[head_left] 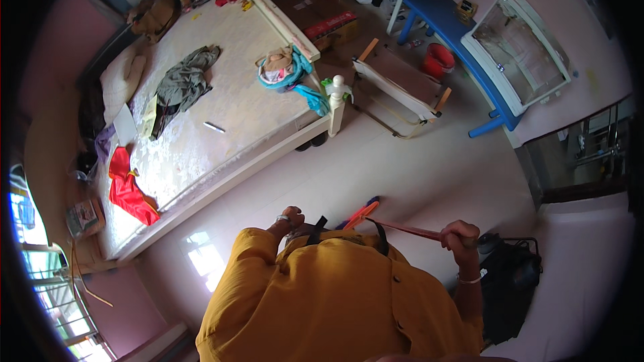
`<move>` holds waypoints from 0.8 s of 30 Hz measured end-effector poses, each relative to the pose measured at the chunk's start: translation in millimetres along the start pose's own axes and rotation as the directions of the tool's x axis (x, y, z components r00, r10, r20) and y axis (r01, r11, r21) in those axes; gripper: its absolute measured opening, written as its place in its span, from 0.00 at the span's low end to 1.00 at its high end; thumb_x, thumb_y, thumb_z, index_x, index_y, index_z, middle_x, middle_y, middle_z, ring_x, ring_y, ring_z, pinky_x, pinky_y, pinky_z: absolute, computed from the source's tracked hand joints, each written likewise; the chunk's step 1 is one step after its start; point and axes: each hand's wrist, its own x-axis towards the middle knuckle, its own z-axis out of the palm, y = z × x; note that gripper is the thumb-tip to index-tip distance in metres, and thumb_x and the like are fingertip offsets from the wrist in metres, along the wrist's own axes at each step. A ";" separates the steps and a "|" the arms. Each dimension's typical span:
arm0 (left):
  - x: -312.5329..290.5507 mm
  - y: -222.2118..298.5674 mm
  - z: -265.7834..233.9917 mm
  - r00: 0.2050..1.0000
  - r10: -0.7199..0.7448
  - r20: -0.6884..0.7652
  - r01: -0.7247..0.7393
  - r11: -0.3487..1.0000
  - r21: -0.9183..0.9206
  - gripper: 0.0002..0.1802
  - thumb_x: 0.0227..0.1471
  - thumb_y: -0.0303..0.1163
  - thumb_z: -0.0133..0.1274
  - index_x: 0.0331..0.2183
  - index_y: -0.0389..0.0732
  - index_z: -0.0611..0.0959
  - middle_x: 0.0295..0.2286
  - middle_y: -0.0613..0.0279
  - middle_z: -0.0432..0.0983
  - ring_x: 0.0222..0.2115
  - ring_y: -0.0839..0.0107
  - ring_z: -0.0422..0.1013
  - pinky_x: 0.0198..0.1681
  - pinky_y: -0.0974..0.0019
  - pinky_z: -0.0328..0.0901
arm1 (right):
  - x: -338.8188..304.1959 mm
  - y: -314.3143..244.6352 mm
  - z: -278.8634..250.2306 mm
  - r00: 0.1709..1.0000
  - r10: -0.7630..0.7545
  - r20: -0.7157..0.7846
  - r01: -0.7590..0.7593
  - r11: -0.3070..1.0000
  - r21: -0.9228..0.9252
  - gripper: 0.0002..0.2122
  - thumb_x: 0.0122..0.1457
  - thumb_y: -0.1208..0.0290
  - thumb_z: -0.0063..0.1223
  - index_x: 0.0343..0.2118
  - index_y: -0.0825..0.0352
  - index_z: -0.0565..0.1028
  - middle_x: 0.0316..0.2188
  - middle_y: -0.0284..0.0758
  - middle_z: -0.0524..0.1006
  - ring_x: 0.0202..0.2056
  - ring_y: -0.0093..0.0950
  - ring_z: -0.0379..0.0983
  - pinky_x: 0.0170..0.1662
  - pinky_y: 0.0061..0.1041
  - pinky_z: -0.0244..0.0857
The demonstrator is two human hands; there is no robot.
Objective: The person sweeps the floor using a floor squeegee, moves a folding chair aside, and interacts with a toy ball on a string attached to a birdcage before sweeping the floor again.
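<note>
My right hand is wrapped round the reddish stick of a floor wiper. The stick slants left, down to the wiper's orange, red and blue head by the floor in front of me, partly hidden by my body. My left hand is held near my waist with its fingers curled closed. Whatever it may hold is hidden. Dark straps show beside it, in front of my mustard-yellow top.
A bed with clothes, a pen and a red cloth fills the left. A folding frame, red bucket and blue table bearing a glass-fronted cabinet stand at far right. A black bag lies near my right arm.
</note>
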 end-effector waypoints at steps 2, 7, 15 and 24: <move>3.9 25.4 -1.4 1.000 -0.003 0.004 0.003 1.000 -0.001 0.23 0.40 0.42 0.51 0.39 0.42 0.79 0.42 0.49 0.72 0.43 0.55 0.68 0.48 0.59 0.64 | -11.6 8.8 -19.1 0.999 0.022 -0.036 -0.019 0.995 0.100 0.04 0.46 0.81 0.42 0.20 0.70 0.70 0.13 0.32 0.70 0.14 0.18 0.65 0.19 0.16 0.59; 21.5 59.3 10.3 0.985 0.170 -0.041 -0.167 0.983 0.071 0.21 0.39 0.44 0.50 0.36 0.42 0.81 0.37 0.49 0.75 0.41 0.55 0.70 0.47 0.59 0.64 | -15.9 19.8 -48.4 0.995 -0.025 -0.100 0.033 0.996 0.079 0.03 0.47 0.81 0.43 0.21 0.70 0.70 0.12 0.31 0.70 0.14 0.18 0.64 0.19 0.17 0.60; 69.2 92.4 18.3 0.906 0.405 0.127 -0.424 0.859 0.288 0.16 0.40 0.38 0.50 0.33 0.44 0.82 0.34 0.54 0.76 0.37 0.61 0.72 0.44 0.61 0.66 | 29.3 30.2 -110.5 0.944 -0.004 -0.330 0.014 1.000 0.026 0.03 0.51 0.84 0.43 0.25 0.73 0.70 0.12 0.30 0.66 0.13 0.18 0.64 0.18 0.18 0.60; 183.3 151.7 8.9 0.851 0.509 0.129 -0.520 0.784 0.339 0.11 0.42 0.33 0.49 0.29 0.40 0.81 0.22 0.61 0.77 0.20 0.68 0.73 0.25 0.66 0.69 | 125.5 73.1 -190.0 0.844 0.109 -0.525 -0.197 0.974 -0.114 0.03 0.50 0.82 0.43 0.27 0.71 0.70 0.13 0.29 0.66 0.15 0.17 0.63 0.20 0.16 0.57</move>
